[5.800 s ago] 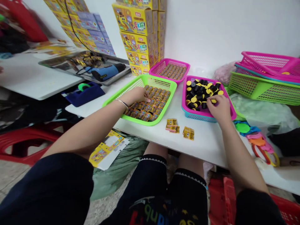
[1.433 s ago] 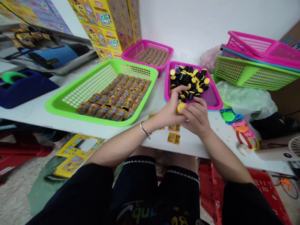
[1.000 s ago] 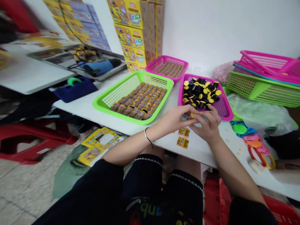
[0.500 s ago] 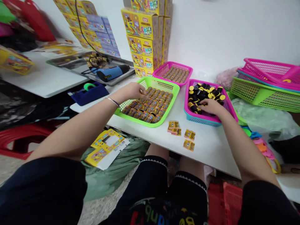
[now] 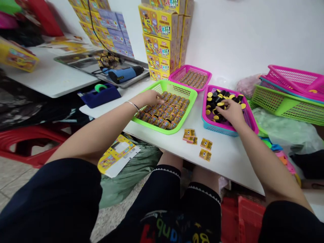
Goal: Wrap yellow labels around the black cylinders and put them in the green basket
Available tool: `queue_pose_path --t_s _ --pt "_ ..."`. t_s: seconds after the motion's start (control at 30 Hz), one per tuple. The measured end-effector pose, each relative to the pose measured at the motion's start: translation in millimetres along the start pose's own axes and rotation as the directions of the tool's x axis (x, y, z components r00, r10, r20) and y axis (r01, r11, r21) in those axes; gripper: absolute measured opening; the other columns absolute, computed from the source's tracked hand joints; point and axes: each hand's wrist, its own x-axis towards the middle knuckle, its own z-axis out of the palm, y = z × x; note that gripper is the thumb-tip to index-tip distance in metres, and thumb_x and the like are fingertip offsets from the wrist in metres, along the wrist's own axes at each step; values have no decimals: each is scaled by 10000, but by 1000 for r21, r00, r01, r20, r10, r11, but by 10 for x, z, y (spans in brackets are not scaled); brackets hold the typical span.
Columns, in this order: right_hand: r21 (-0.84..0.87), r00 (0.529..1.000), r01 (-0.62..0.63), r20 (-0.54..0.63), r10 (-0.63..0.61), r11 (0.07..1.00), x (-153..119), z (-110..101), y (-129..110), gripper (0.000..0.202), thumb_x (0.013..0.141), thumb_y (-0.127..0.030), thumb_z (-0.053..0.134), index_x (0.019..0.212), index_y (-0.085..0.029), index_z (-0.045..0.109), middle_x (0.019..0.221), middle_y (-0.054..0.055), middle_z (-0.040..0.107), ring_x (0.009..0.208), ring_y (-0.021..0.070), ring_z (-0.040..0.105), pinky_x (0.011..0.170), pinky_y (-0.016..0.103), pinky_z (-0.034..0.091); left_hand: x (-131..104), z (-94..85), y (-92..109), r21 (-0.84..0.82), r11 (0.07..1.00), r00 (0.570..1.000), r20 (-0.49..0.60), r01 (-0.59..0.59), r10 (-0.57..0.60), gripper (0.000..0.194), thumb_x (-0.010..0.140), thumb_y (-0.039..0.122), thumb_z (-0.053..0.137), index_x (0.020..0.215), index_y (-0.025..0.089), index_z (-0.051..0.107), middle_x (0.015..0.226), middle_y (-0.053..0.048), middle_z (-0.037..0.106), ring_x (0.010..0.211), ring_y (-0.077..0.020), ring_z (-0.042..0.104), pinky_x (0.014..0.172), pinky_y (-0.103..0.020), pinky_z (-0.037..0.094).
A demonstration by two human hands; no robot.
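Note:
My left hand [image 5: 153,98] is over the green basket [image 5: 170,132], its fingers closed and pressed together at the rows of small wrapped cylinders [image 5: 169,109]. Whatever is between those fingertips is too small to make out. Inside the pink basket [image 5: 249,116], my right hand [image 5: 233,113] has its thumb and fingers around a small black cylinder with a yellow end [image 5: 220,104]. More loose black-and-yellow cylinders [image 5: 225,93] lie heaped around it. Several small printed yellow packets [image 5: 206,144] lie on the white table [image 5: 225,152] between the baskets and my lap.
Behind stands a second pink basket [image 5: 209,78] of wrapped cylinders beside stacked yellow boxes [image 5: 160,27]. A blue heat gun [image 5: 126,74] lies on a metal tray, near a tape dispenser [image 5: 102,95]. Nested baskets [image 5: 291,98] stand right; a flattened carton [image 5: 118,153] lies below left.
My right hand has lifted slightly and its fingers have come around a black-and-yellow cylinder. My left hand has shifted a little over the wrapped rows. The view has moved slightly.

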Motion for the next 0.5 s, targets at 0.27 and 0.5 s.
queue_pose_path --t_s 0.27,0.5 --pt "165 870 37 -490 49 986 -473 -92 344 432 868 -456 596 1192 -170 614 1019 94 696 764 197 639 795 397 559 -1126 689 1599 46 634 629 -84 -772 773 320 1044 263 432 1231 147 665 1250 -112 701 1144 -190 668 1013 -320 531" --pt "114 916 81 -400 -29 990 -863 -22 235 373 904 -454 568 1150 -189 660 1107 108 736 912 220 697 893 355 562 -2044 1485 1852 336 523 488 -188 -783 852 326 967 167 541 1249 39 643 1276 -214 701 1163 -301 701 921 -422 590"
